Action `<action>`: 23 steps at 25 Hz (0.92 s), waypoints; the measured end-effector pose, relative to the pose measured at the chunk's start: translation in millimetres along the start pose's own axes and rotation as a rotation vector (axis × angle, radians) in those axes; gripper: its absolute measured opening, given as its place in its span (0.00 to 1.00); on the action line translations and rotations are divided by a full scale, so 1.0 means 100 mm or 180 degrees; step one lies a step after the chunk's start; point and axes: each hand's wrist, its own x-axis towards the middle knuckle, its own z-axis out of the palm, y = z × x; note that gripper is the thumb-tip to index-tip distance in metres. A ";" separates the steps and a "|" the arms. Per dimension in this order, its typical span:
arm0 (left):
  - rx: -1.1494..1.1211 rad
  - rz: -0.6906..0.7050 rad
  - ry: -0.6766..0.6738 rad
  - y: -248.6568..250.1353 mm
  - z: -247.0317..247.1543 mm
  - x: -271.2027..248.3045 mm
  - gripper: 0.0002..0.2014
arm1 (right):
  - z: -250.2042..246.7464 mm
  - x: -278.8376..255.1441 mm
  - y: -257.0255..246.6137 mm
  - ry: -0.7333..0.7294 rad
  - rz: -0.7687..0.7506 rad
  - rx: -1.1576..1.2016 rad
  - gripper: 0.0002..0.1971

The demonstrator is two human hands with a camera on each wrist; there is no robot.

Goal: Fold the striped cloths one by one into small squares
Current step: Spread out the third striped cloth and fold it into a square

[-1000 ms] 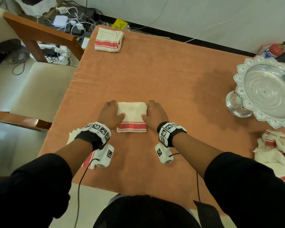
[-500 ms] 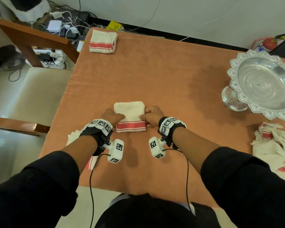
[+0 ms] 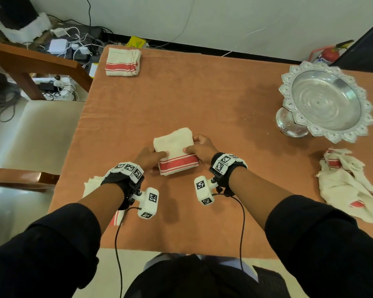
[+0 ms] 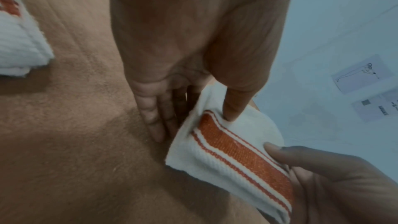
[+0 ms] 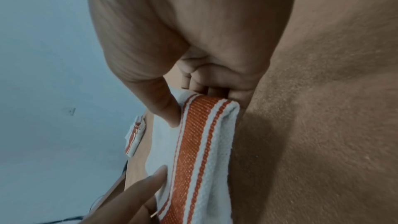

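Both hands pinch the folded striped cloth [image 3: 174,150], left hand [image 3: 148,158] at its 9 o'clock edge, right hand [image 3: 199,147] at 3 o'clock, lifted off the table [image 3: 181,100] centre, so uneven pulling may open the layers.

Orange table [image 3: 202,100] w/ folded cloths [image 3: 122,62], crumpled pile [image 3: 349,186], silver tray [image 3: 325,102].

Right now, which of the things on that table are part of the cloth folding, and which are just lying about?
Part of the job:
- folded cloth, pinched by the left hand and right hand
- finished stack at the far corner
- crumpled cloths on the right
- cloth under the left arm

Lying about:
- silver tray
- chair
- cables on the floor
- fire extinguisher
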 end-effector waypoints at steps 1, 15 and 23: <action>-0.0081 0.0079 -0.0132 0.03 0.04 -0.04 0.16 | -0.07 -0.05 -0.02 0.0012 -0.0018 0.0150 0.20; -0.0911 0.1151 -0.0596 0.81 1.09 -0.91 0.16 | -1.47 -0.91 -0.27 -0.0028 -0.0831 0.0728 0.18; -0.0747 0.1771 0.0025 1.16 2.33 -1.36 0.20 | -2.67 -1.42 -0.34 0.0379 -0.1932 0.0077 0.31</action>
